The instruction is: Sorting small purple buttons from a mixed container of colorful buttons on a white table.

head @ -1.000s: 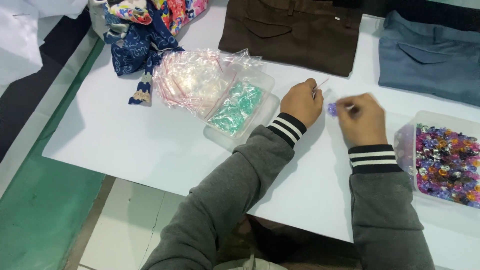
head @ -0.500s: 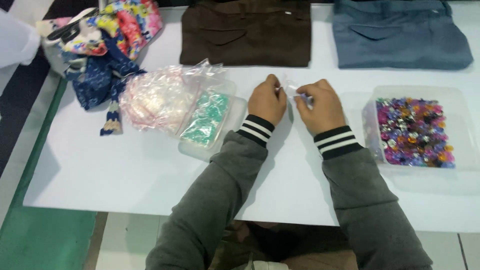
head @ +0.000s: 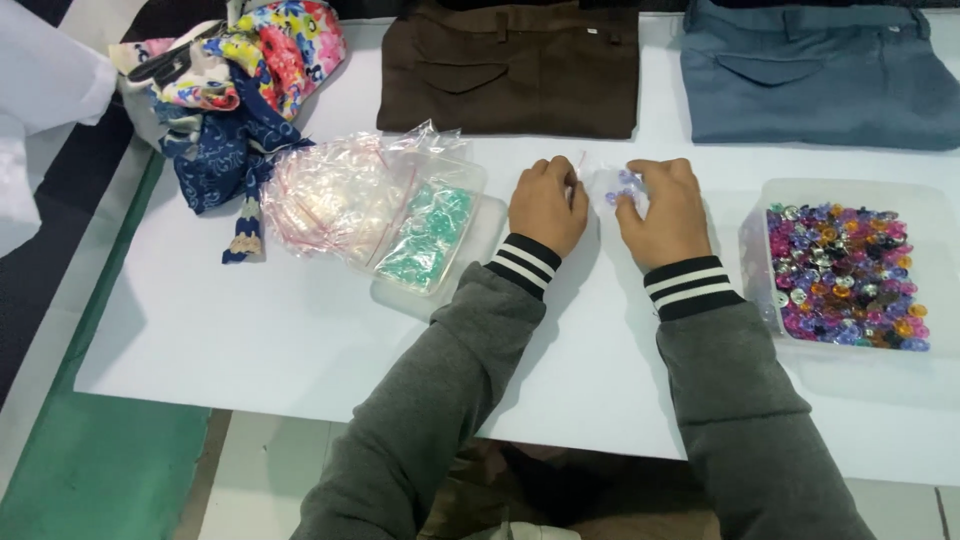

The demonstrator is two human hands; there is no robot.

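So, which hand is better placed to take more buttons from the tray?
Probably the right hand. The tray of mixed buttons lies just to its right, whereas the left hand sits further away, beside the small clear bag both hands hold.

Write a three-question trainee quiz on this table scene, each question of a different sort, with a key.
1. True or false: the tray of mixed-colour buttons sits by the left hand.
2. What do both hands hold between them? A) scissors B) a small clear bag C) thread
3. Fill in: the folded trousers behind the hands are brown and ____.

Key: 1 false, it is beside the right hand; 2 B; 3 blue-grey.
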